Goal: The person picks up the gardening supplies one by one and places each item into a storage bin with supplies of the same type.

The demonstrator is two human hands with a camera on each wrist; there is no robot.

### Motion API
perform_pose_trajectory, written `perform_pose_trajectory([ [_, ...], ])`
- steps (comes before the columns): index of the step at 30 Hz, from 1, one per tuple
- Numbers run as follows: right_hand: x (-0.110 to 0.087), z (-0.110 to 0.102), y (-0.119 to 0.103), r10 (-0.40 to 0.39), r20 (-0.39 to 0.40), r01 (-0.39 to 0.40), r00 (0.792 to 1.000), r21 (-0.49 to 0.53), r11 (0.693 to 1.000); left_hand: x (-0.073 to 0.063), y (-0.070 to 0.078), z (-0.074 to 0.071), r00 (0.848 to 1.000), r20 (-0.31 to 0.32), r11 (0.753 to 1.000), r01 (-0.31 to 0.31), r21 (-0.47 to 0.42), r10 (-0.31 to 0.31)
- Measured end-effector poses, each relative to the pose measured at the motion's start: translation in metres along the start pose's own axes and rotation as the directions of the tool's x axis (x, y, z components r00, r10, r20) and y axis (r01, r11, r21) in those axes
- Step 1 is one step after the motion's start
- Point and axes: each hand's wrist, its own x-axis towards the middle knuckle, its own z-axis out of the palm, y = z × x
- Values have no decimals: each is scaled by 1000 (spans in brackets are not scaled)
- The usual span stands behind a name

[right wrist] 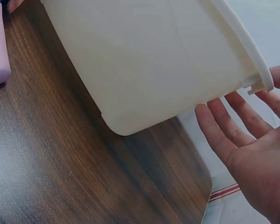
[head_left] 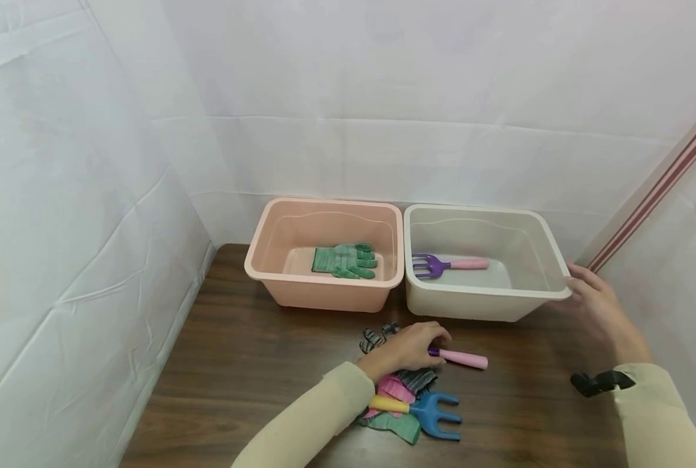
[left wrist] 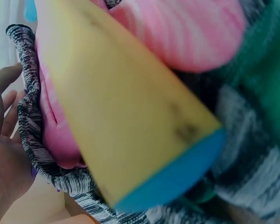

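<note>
My left hand (head_left: 409, 348) reaches over a pile of gloves, its fingers arched and spread around the purple neck of a pink-handled garden tool (head_left: 467, 359); the tool's head is hidden. Under and beside that hand lie striped black-and-grey (head_left: 416, 378), pink (head_left: 396, 389) and green (head_left: 394, 426) gloves. A blue hand fork (head_left: 435, 415) with a yellow handle rests on them; the handle (left wrist: 130, 107) looms large in the left wrist view. At the far right, my right hand (right wrist: 256, 144) has loosely extended fingers touching the cream bin (right wrist: 130, 60) just under its rim.
A peach bin (head_left: 324, 296) stands left of the cream bin, with a green glove (head_left: 344, 261) inside. In the cream bin lies a purple hand fork (head_left: 432, 265) with a pink handle. White sheeting (head_left: 348, 156) closes off the back and sides of the brown wooden table (head_left: 225, 377).
</note>
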Motion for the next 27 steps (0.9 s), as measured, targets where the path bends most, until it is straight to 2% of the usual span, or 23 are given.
perform_pose_trajectory([
  [14,1,1,1,-10,-12,11,1000,46,999,10,1,11,999,-30,999,-27,24,28],
  [18,0,3,0,-12,-30,13,999,27,1000,10,1,13,999,-43,999,-18,45,20],
  [27,-1,5,3,-47,-4,47,999,83,995,8,3,16,999,-44,997,-1,84,5],
])
